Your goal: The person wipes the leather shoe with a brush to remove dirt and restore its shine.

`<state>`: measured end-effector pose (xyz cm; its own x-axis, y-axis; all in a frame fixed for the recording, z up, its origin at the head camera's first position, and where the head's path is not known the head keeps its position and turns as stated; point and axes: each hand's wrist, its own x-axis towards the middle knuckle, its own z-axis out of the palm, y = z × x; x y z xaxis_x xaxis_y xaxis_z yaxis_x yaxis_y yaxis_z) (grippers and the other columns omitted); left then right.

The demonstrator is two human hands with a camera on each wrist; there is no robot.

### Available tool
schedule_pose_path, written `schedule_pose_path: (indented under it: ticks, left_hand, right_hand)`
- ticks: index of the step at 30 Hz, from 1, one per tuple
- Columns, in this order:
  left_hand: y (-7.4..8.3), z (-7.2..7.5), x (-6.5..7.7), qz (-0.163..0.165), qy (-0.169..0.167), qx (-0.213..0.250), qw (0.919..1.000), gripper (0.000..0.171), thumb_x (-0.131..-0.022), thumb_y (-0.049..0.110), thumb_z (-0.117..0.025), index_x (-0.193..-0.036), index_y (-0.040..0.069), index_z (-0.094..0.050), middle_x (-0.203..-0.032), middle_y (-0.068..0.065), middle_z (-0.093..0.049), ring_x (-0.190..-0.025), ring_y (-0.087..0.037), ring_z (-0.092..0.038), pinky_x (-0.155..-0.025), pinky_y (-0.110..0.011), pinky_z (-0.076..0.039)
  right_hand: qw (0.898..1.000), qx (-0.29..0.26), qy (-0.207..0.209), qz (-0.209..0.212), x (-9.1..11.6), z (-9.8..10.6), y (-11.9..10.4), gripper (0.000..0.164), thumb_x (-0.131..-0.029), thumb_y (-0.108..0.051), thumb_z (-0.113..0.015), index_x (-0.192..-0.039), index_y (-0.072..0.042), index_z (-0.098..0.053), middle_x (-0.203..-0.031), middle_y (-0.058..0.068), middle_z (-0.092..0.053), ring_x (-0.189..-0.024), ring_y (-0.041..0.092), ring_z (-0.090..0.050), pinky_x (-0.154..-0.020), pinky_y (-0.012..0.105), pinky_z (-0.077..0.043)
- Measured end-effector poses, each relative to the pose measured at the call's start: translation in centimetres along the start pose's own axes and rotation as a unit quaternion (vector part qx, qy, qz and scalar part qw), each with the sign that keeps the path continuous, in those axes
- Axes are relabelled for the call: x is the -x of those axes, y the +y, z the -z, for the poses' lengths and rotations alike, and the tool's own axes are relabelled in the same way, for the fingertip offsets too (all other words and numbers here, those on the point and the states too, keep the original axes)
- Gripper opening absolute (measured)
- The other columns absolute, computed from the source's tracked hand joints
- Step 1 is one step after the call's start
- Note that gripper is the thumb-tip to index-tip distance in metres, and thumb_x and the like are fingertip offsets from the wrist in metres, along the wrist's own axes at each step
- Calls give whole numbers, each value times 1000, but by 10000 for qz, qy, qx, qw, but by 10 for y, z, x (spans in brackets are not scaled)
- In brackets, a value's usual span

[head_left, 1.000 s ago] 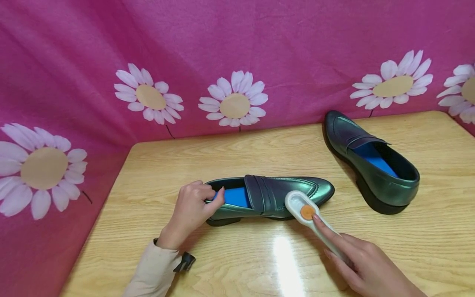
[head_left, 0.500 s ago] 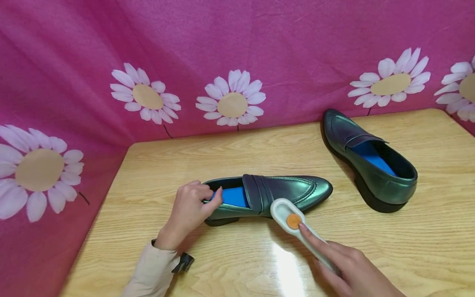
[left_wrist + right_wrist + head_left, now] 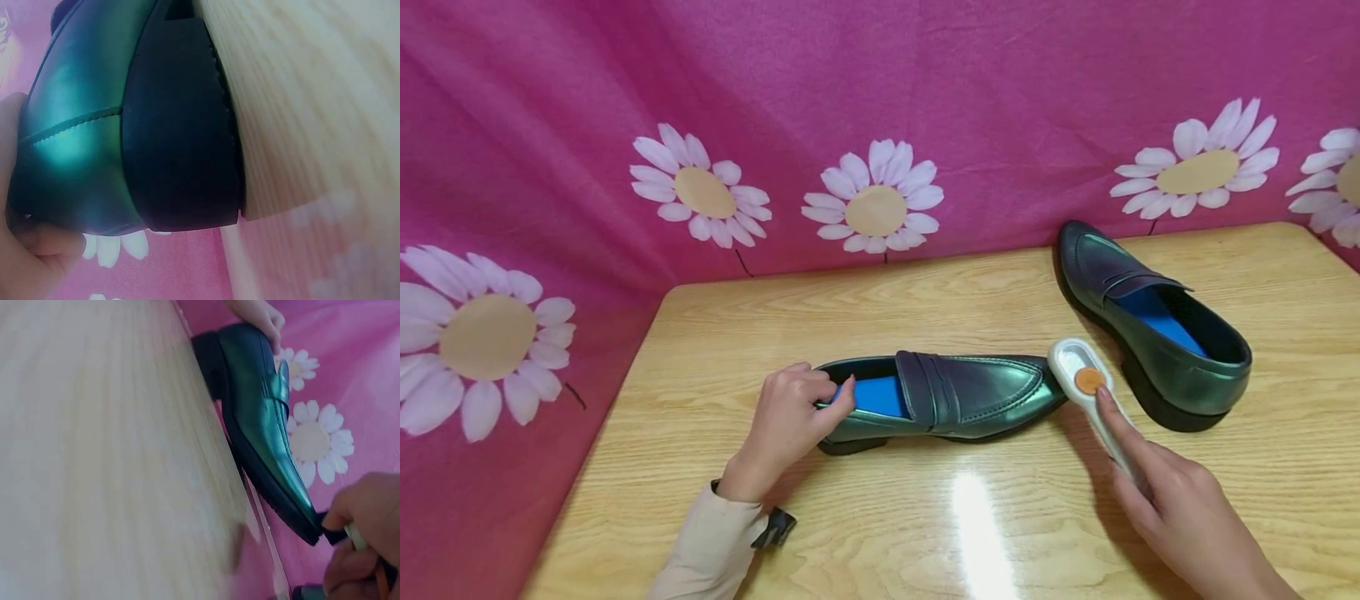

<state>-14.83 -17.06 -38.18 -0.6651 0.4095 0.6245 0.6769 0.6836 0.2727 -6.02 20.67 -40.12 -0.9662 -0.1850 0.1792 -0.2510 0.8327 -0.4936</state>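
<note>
A shiny dark green loafer [image 3: 992, 398] with a blue insole lies sideways on the table, its toe to the right. My left hand [image 3: 790, 417] grips its heel end, the thumb over the collar; in the left wrist view, the fingers [image 3: 47, 244] curl round the back of the heel. My right hand [image 3: 1187, 508] holds a white-handled shoe brush [image 3: 1077, 360], its index finger on the orange button. At the toe tip, the brush's dark underside meets the loafer in the right wrist view, partly hidden by the hand [image 3: 369, 531].
A second matching loafer [image 3: 1180, 367] stands at the right, close to the brush head, toe toward the back. Behind the wooden table [image 3: 865, 517] hangs a pink cloth [image 3: 1000, 100] printed with white daisies. A black strap end [image 3: 773, 529] sticks out by the left sleeve.
The brush first slid left along the loafer's near side, then moved right and away to the toe tip. The left hand and the loafer have stayed in place.
</note>
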Motion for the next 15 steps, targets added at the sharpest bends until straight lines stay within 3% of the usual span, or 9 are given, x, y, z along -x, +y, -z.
schedule_pose_path:
  ticks: [5, 9, 12, 15]
  left_hand:
    - [0, -1, 0, 23, -48, -6, 10000, 53, -82, 10, -69, -41, 18, -36, -46, 9, -24, -47, -7, -26, -46, -21, -20]
    - [0, -1, 1, 17, -27, -33, 10000, 54, -82, 10, -69, -41, 18, -35, -47, 9, -23, -47, -7, -26, -46, -21, -19]
    - [0, -1, 0, -17, 30, -37, 10000, 54, -81, 9, -69, -42, 17, -33, -47, 8, -22, -47, -7, -26, -46, -21, -19]
    - [0, -1, 0, -26, 50, -31, 10000, 54, -81, 9, -69, -42, 18, -33, -47, 9, -22, -47, -7, -25, -47, -21, -19]
  right_hand:
    - [9986, -173, -355, 348, 5, -5, -7, 86, -84, -7, -71, -153, -28, -25, -134, 16, -55, -100, 26, -66, -79, 48, -53]
    - [9917, -459, -1057, 573, 12, -13, -21, 75, -91, -19, -66, -152, -33, -24, -130, 3, -60, -102, 8, -63, -79, 33, -54]
    - [9826, -730, -1577, 661, 16, -18, -28, 68, -96, -29, -59, -153, -35, -22, -125, -2, -63, -100, 2, -61, -79, 27, -53]
    - [9837, -673, -1479, 765, 18, -21, -31, 67, -95, -27, -60, -152, -33, -24, -119, -4, -66, -98, 1, -62, -77, 27, -54]
